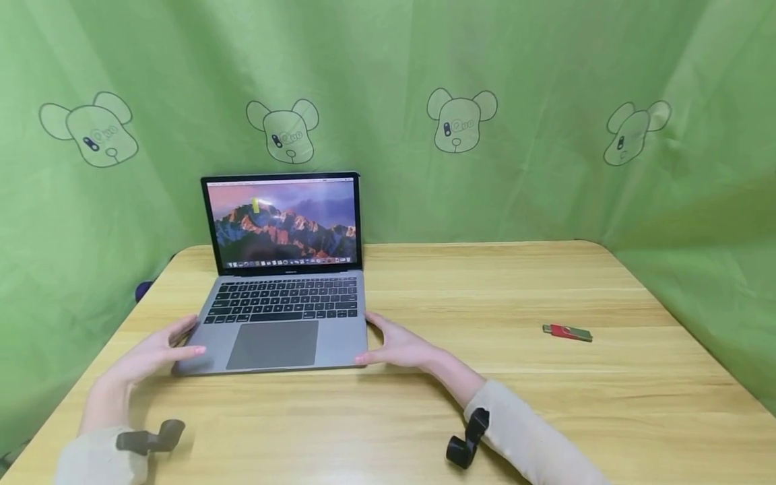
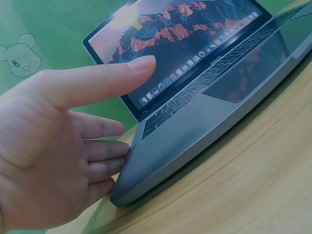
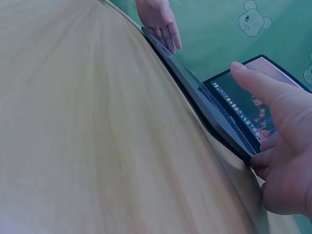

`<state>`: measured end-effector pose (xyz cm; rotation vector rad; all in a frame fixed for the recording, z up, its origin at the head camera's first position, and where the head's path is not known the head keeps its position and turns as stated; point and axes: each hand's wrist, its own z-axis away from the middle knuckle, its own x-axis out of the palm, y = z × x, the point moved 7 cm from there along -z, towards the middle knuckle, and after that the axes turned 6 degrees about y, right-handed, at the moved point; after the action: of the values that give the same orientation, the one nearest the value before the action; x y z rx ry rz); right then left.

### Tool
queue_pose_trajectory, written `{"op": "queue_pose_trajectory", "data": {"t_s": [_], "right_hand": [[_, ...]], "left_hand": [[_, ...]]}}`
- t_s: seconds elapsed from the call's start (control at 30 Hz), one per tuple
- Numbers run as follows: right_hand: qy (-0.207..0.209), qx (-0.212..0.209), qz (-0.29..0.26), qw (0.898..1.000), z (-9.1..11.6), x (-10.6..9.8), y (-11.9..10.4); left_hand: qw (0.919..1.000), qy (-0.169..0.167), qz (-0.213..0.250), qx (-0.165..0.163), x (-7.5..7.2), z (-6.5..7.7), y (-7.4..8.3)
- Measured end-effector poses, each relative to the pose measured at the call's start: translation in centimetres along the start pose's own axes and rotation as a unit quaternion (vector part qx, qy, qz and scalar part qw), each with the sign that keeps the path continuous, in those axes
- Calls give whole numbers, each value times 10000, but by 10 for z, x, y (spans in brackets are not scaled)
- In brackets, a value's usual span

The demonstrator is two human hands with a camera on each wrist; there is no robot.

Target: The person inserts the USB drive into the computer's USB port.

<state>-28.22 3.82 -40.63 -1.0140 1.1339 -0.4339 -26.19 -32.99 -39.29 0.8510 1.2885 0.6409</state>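
An unfolded grey laptop [image 1: 339, 340] rests on the wooden table, its screen [image 1: 281, 222] lit with a mountain picture. At its left side is my left hand [image 1: 151, 353]; the left wrist view shows straight fingers [image 2: 105, 148] against the side edge and the thumb stretched out above the base. My right hand [image 1: 400, 343] is at the opposite side, near the front corner. In the right wrist view, its fingertips meet the laptop's edge while the thumb [image 3: 258, 83] sticks out over it.
A red and dark USB flash drive [image 1: 568, 333] lies on the right part of the wooden table [image 1: 473, 289]. Behind the table hangs a green curtain [image 1: 388, 121] printed with bear heads. Each sleeve carries a black wrist mount.
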Motion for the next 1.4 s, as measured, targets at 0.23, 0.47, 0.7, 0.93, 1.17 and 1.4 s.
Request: {"op": "queue_pose_trajectory", "data": {"t_s": [0.23,0.47,0.7,0.93,1.17,1.4], "right_hand": [[84,10,-37,10000,-3,-2,4],[54,9,-95,9999,-5,1,7],[100,-27,-108,9999,-9,1,12],[102,-99,-70,9999,-11,0,16],[73,-181,-12,9998,-11,-1,15],[12,-300,17,9995,-10,1,15]], "left_hand": [[9998,-139,73,79,-1,0,2],[9996,-258,31,65,-2,1,-1],[9995,-298,17,101,-3,2,-1],[9994,-297,-76,176,-4,0,-1],[9991,-368,-16,217,-4,-1,-2],[9991,-346,-50,224,-3,-1,-5]]}}
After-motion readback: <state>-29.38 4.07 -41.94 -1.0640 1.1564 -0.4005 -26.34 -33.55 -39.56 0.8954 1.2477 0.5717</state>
